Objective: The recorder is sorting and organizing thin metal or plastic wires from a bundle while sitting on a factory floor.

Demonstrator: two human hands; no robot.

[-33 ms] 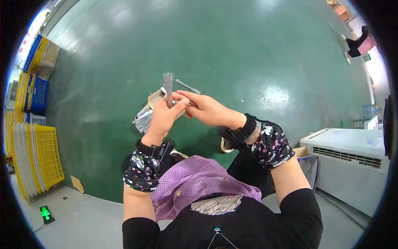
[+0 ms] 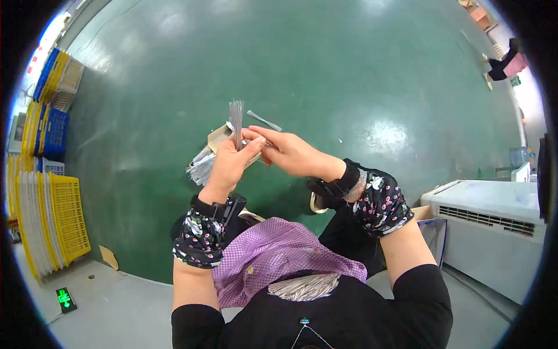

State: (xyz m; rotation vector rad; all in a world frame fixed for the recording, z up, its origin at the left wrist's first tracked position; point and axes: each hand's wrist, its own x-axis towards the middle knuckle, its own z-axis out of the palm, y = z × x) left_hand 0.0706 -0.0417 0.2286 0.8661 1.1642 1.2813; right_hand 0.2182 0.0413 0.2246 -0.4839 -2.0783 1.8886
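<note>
An upright bundle of thin grey strips (image 2: 236,121) stands out of my left hand (image 2: 228,167), whose fingers and thumb are closed round its lower end. My right hand (image 2: 297,155) meets the left thumb, fingers pressed together beside the bundle; what lies between its fingertips is too small to make out. Partly hidden behind my left hand, an open cardboard box (image 2: 218,137) rests low near the floor. Several silvery grey bundles (image 2: 201,166) spill along its near left side. Just beyond my right fingers, a single grey bundle (image 2: 264,120), narrow in its middle, lies on the green floor.
Stacked yellow, white and blue plastic crates (image 2: 70,218) line the left side. At the right stands a white appliance with a vent grille (image 2: 488,218), a carton (image 2: 427,216) beside it. Another person (image 2: 507,65) is at the far right. A lit green sign (image 2: 65,299) sits lower left.
My right fingers have shifted very slightly against the left thumb. The person at the far right has moved a little. The bundle in my left hand stays in place.
</note>
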